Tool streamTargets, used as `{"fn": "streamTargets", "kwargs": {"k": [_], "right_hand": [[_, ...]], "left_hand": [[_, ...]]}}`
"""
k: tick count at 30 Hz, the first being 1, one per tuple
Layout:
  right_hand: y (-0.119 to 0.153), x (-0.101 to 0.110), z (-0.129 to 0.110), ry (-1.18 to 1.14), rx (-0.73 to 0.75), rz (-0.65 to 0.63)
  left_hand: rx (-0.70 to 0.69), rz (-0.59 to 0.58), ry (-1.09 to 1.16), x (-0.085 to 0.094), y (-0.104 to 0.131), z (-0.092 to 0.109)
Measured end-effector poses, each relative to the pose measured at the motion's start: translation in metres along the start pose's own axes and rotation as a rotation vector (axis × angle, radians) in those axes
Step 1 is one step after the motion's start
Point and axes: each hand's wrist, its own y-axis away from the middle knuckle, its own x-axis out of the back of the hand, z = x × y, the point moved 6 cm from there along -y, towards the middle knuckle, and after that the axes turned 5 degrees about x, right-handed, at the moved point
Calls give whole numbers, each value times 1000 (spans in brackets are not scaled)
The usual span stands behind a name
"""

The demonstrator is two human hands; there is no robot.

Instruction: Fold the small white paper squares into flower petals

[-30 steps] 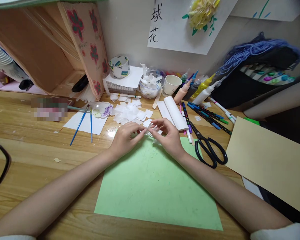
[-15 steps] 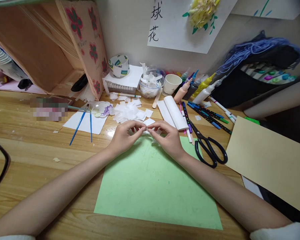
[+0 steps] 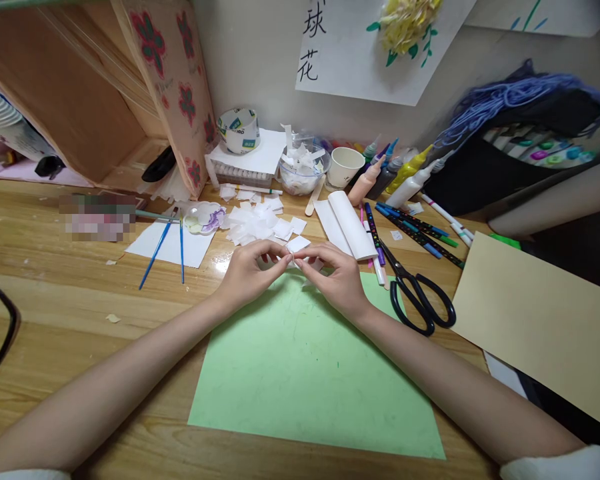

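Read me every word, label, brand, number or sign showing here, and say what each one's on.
"球": handwritten on the white poster; a character above is cut off.
"花": same poster, below "球".
Tape roll: printed lettering, too small to read surely.
Pink flower-painted panel: faint writing, too blurred to read.
Paper cup: small dark marks, unreadable.

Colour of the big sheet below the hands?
The sheet is pale green; it shows best in the head view.

tape roll (image 3: pixel 239 133), paper cup (image 3: pixel 341 178), blue paintbrushes (image 3: pixel 182 251)
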Motion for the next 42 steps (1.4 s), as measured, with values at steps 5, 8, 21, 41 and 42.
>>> {"fn": "streamTargets", "kwargs": {"k": [5, 8, 21, 41, 42], "right_hand": [[0, -1, -1, 10, 13, -8], [0, -1, -1, 8, 14, -3], [0, -1, 2, -17, -3, 3], [0, -2, -1, 1, 9, -20], [0, -2, -1, 1, 14, -20]], "left_hand": [[26, 9, -18, 0, 0, -4], [31, 13, -26, 0, 0, -4], [-3, 20, -48, 0, 0, -1], [58, -31, -21, -1, -1, -1], [60, -33, -21, -1, -1, -1]]}}
